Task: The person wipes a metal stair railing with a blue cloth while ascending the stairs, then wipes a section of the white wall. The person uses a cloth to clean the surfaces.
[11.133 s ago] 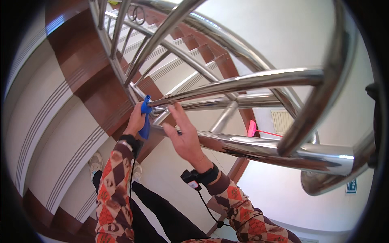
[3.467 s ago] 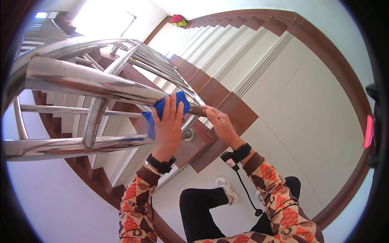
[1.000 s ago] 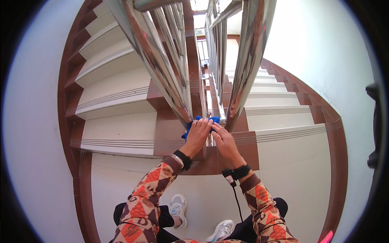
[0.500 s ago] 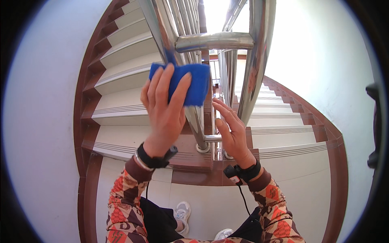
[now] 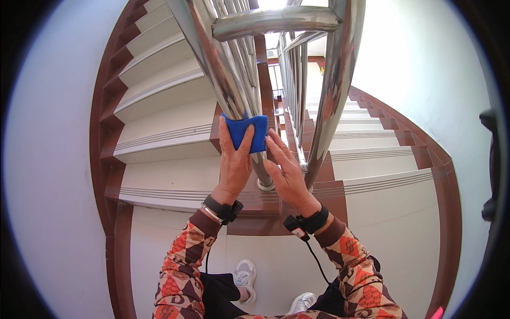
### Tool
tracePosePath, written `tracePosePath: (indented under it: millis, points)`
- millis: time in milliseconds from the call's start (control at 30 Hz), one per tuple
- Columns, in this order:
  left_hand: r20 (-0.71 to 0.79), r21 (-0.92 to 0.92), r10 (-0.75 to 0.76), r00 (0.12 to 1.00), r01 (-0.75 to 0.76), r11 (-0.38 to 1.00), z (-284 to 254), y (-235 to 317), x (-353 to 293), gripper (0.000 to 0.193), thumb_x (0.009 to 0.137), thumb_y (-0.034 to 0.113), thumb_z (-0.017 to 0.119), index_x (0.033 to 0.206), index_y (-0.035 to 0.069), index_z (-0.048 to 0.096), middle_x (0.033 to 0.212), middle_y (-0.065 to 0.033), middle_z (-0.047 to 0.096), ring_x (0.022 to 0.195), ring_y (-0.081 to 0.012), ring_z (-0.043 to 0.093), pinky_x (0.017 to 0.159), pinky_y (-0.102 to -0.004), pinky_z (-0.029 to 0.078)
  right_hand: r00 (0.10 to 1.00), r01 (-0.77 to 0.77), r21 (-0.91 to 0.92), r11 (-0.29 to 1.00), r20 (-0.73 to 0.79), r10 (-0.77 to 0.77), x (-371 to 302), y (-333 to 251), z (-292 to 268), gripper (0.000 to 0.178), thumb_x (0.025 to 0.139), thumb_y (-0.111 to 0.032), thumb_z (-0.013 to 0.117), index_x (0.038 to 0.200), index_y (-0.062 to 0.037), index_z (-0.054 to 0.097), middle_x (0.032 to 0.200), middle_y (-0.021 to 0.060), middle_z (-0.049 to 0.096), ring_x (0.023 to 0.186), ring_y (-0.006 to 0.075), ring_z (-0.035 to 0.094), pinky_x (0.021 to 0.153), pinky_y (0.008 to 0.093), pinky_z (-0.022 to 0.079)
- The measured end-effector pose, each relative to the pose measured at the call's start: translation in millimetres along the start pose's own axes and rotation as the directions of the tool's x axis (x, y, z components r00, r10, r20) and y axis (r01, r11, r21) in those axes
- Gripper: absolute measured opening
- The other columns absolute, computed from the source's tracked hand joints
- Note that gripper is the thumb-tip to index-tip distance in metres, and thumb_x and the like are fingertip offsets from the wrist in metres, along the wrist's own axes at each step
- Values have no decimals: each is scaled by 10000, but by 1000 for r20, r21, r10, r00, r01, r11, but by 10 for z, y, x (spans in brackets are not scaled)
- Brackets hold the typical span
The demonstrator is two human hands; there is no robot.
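Note:
My left hand (image 5: 235,167) presses a folded blue cloth (image 5: 247,134) around the lower part of the left stainless-steel railing post (image 5: 226,80). The thumb and fingers lie over the cloth, gripping it against the metal. My right hand (image 5: 289,173) is open, its fingers stretched up toward the cloth's right edge. Whether those fingertips touch the cloth I cannot tell. Beyond it stands the right steel post (image 5: 334,85). A horizontal steel bar (image 5: 276,22) joins the two posts above my hands.
Stairs (image 5: 164,114) rise on the left, and another flight (image 5: 372,141) runs on the right, both edged in brown. White walls (image 5: 48,159) stand at either side. My shoes (image 5: 245,279) are on the pale landing (image 5: 388,255). Black bands with small devices circle both wrists.
My left hand has moved the cloth down and slightly right along the left post. My right hand has shifted a little left and down. The view has tilted slightly.

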State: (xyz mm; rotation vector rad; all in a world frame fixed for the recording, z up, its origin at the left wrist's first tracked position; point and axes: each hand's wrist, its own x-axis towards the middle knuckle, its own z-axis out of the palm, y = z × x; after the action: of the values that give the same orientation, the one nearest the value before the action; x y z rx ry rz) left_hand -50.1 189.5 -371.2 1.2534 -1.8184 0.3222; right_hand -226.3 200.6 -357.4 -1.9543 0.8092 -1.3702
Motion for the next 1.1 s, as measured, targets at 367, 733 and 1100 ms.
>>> tracePosePath:
  millis: [367,733,1100]
  points:
    - [7,-90,-128,992,128,988,380,-9,-467,631,872,-79,675,1441,173,573,1639,-302,107,1477,-534,253,1144,-518,377,988,144,-159,977,77,-133,-119,421,139,402,1011,-218,564,1359,-34,644,1519,195,513,1455,340,424,1132,417,305]
    - [75,-124,-212,974,220,968,979,-201,-1232,603,868,-112,631,1410,149,595,1636,-318,111,1483,-545,233,1160,-516,355,995,-73,-19,997,66,75,-616,1135,281,366,1040,-260,516,1293,-54,683,1468,145,583,1453,280,440,1144,405,274]
    - [145,-132,-290,946,308,942,1397,-255,-1806,595,897,-125,585,1421,155,581,1632,-344,111,1483,-568,220,1173,-530,330,969,-199,-71,977,135,207,-925,1662,317,389,1056,-329,502,1241,-63,717,1326,124,685,1413,276,492,1152,416,270]
